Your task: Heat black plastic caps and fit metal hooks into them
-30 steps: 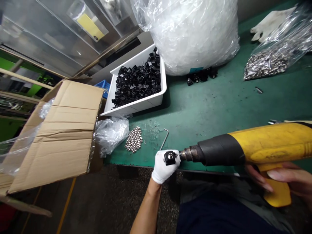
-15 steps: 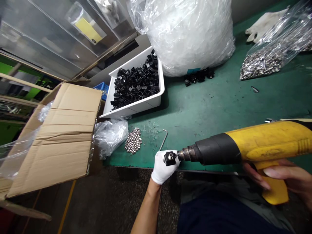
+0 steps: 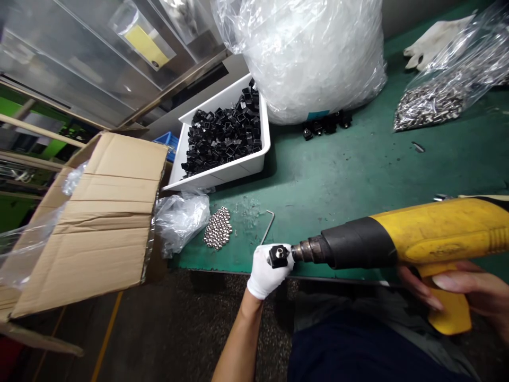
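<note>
My left hand, in a white glove, is closed on a small black plastic part at the bench's front edge. A silvery metal insert with a hole shows on the part's upper face. My bare right hand grips the handle of a yellow and black power tool that looks like a heat gun. Its stepped metal nozzle points left, its tip right beside the black part; whether they touch I cannot tell. Just beyond the glove lies a hex key, near a cluster of small metal inserts.
A white bin full of black parts stands on the green bench. Behind are a large plastic bag, several black parts, a bag of metal pieces and a white glove. A cardboard box is at left.
The black part has turned slightly in my left hand. The heat gun stays beside it in my right hand, and the whole view shifts a little.
</note>
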### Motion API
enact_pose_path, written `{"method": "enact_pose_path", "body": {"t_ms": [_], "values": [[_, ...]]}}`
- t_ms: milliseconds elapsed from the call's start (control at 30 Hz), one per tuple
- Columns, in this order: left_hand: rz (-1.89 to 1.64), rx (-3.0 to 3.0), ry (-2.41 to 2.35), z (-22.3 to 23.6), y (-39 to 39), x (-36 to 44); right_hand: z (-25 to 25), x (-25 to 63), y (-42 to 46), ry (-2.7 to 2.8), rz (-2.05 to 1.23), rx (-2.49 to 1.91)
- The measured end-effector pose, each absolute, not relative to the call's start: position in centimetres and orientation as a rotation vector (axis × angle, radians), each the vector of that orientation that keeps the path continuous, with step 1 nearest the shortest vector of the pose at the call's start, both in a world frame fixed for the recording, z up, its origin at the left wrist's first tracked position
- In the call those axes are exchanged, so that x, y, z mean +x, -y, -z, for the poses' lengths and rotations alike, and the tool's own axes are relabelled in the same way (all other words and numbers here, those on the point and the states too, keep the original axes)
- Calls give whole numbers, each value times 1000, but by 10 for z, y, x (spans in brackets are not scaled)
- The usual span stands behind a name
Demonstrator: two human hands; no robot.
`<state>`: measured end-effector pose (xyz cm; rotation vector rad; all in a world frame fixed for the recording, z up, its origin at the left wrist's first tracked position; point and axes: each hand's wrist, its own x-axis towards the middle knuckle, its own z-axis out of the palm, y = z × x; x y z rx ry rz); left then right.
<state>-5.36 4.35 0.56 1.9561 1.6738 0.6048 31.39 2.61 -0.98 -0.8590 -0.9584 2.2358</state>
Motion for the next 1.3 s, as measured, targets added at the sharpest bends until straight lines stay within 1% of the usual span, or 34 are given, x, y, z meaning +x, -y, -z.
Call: {"method": "enact_pose_path", "body": {"t_ms": [700,867,1000,1300], "values": [[-611,1921,-1616,-11,-48,-48,26,320,-28,1001,-2281,-764],[-608,1894,-1604,-12,-48,-46,21,317,-26,973,-2283,-764],[-604,1879,-1619,-12,-48,-46,14,315,-25,914,-2230,-853],[-599,1917,-1628,-12,-47,-46,25,320,-24,939,-2256,-789]]}}
